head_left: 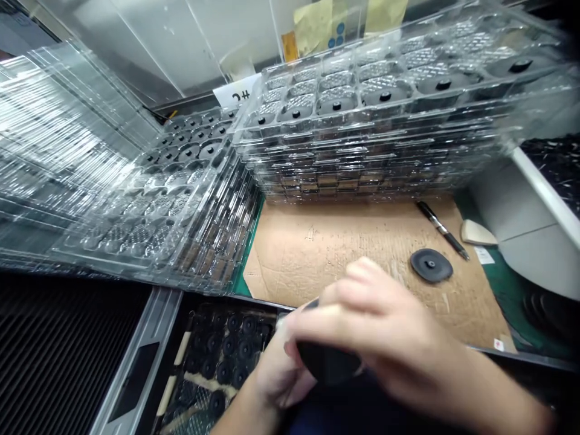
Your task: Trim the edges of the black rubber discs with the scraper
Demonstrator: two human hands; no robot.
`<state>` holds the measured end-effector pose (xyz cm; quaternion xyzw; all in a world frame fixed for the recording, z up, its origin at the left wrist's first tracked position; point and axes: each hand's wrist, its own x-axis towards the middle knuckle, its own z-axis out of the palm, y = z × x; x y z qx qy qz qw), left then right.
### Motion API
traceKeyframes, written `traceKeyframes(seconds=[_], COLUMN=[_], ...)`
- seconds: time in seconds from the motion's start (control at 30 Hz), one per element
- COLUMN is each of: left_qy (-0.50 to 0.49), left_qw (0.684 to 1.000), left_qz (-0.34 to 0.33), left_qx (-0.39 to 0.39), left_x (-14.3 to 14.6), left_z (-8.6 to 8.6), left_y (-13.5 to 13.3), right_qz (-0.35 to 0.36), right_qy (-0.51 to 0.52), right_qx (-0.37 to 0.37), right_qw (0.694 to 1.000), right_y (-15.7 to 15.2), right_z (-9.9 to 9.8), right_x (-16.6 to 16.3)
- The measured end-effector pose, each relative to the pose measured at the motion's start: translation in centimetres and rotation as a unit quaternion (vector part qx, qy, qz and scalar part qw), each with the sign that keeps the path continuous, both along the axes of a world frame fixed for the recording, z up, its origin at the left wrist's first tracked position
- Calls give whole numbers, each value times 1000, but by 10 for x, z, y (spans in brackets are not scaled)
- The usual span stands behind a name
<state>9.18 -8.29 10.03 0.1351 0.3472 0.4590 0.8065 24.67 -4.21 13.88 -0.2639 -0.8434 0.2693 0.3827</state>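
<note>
A black disc-like part [328, 364] is between my hands, low in the middle of the head view. My left hand [285, 362] grips its left edge from below, fingers curled. My right hand [376, 311] lies across the top of the same disc, its fingers bent over it and blurred by motion. The fingertips are partly hidden. A similar black disc [431, 266] with a small raised hub lies flat on the cardboard sheet [312, 254], beyond my right hand. Near it rests a black pen [443, 231].
Stacked clear plastic trays [362, 139] stand at the back, black parts in their front pockets. Another tray stack [181, 199] stands to the left. Below the table edge is a lower tray of black parts [226, 350]. A white bin [521, 205] stands right, beside a beige block [478, 233].
</note>
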Motion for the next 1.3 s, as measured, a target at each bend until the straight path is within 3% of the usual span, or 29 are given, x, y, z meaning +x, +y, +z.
traceKeyframes(seconds=[0.1, 0.2, 0.3, 0.37, 0.5, 0.73, 0.93, 1.03, 1.13, 1.2, 1.3], left_qy=[-124, -168, -179, -180, -176, -132, -52, -20, 16, 25, 37], left_qw=[988, 980, 978, 979, 983, 991, 995, 995, 990, 989, 986], left_qz=[-81, -83, -81, -77, -48, 31, 69, 82, 106, 111, 129], left_qx=[39, 65, 68, 54, 23, 7, 40, 59, 89, 96, 97], left_x=[-5, -10, -12, -13, -14, -9, -11, -7, 0, 5, 9], left_z=[-2, -6, -9, -11, -13, -9, -9, -8, -6, -4, -1], left_y=[0, -1, -1, -1, -1, 0, 0, 1, 0, -1, -4], right_qz=[-117, -190, -275, -322, -340, -377, -231, -260, -287, -200, -96], right_qy=[-13, -79, -187, -205, -226, -189, -137, -106, 17, 68, 33], right_qx=[-107, -186, -163, -144, -125, -132, -164, -180, -144, -94, -136], right_qw=[987, 961, 929, 913, 904, 897, 949, 943, 947, 973, 986], right_y=[12, 13, -6, -24, -36, -5, -27, -24, -21, -21, -19], right_z=[-27, -80, -136, -160, -174, -157, -146, -109, -49, -15, 8], right_x=[29, 53, 58, 54, 45, 45, 26, 18, 3, -11, -30])
